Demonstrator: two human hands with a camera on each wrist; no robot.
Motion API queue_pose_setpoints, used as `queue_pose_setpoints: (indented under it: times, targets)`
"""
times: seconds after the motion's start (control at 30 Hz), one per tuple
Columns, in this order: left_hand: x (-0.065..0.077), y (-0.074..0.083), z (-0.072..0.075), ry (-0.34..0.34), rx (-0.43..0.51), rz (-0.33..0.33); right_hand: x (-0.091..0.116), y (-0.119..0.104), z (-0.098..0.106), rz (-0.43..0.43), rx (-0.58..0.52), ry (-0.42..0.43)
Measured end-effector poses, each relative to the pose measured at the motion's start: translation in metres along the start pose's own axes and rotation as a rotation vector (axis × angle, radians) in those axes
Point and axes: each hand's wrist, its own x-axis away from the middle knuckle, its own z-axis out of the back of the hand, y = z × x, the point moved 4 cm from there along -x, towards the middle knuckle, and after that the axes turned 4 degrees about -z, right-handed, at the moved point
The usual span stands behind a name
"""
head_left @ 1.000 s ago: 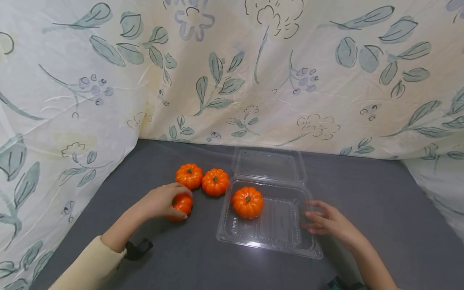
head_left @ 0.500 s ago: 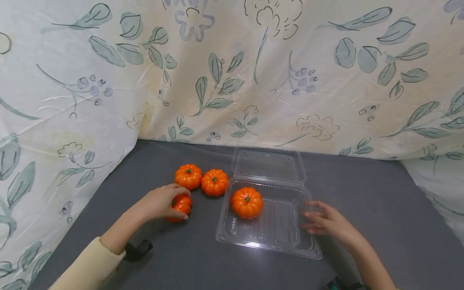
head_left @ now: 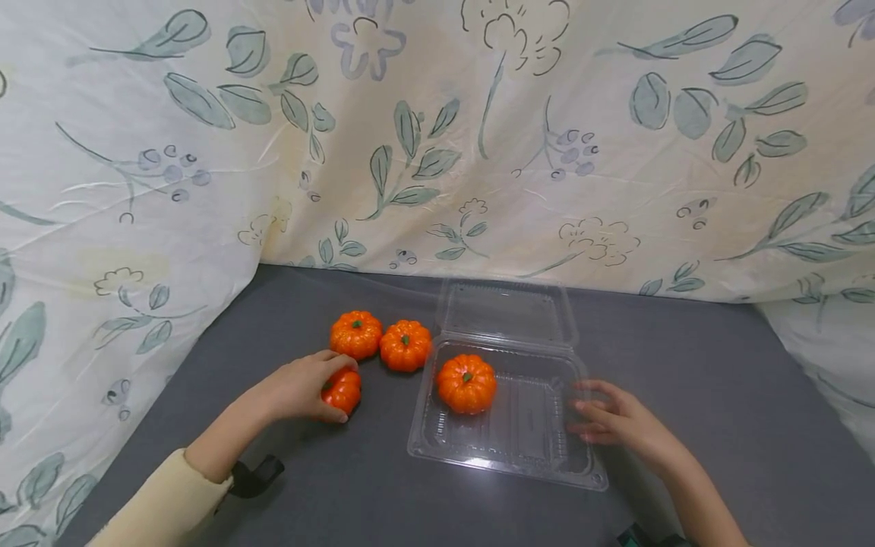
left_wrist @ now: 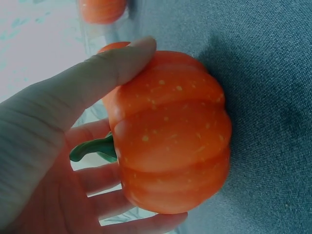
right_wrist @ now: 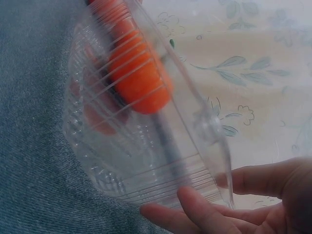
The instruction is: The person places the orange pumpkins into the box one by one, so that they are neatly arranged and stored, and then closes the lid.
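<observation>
My left hand [head_left: 297, 387] grips a small orange pumpkin [head_left: 342, 391] with a green stem; the left wrist view shows the thumb across one side and the fingers behind it. Whether this pumpkin touches the table cannot be made out. At the right, my right hand [head_left: 618, 418] holds the side wall of a clear plastic clamshell container [head_left: 526, 471], its fingers on both sides of the rim in the right wrist view. Inside the container's left part sits another pumpkin [head_left: 467, 384], stem up. The hinged lid [head_left: 506, 311] lies folded back, away from me.
Two more pumpkins, one farther left [head_left: 356, 335] and one beside the container [head_left: 406, 346], stand side by side beyond my left hand. Dark grey cloth covers the table [head_left: 342, 486]. A floral curtain [head_left: 437, 152] hangs along the back and left.
My left thumb has slid slightly lower on the gripped pumpkin, which has turned a little. The right hand, the container and the other pumpkins have stayed in place.
</observation>
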Motion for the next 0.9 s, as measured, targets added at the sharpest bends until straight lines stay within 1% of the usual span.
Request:
queue_pose_setpoints:
  times: [0.23, 0.37, 0.53, 0.63, 0.9]
  targets:
    - [-0.001, 0.0, 0.001, -0.014, 0.004, -0.003, 0.001, 0.001, -0.001, 0.006, -0.002, -0.01]
    - [-0.001, 0.001, 0.006, -0.05, -0.019, -0.001, 0.0, 0.001, -0.001, 0.001, 0.0, -0.012]
    - [0.001, 0.008, 0.02, -0.144, 0.002, -0.037, 0.001, 0.001, -0.001, -0.006, 0.004, -0.003]
    - [0.003, 0.013, 0.03, -0.185, 0.017, -0.054, 0.001, 0.0, -0.001, -0.005, 0.006, 0.001]
    - [0.005, 0.026, 0.05, -0.232, 0.007, -0.026, 0.001, 0.0, -0.001, 0.009, 0.016, -0.003]
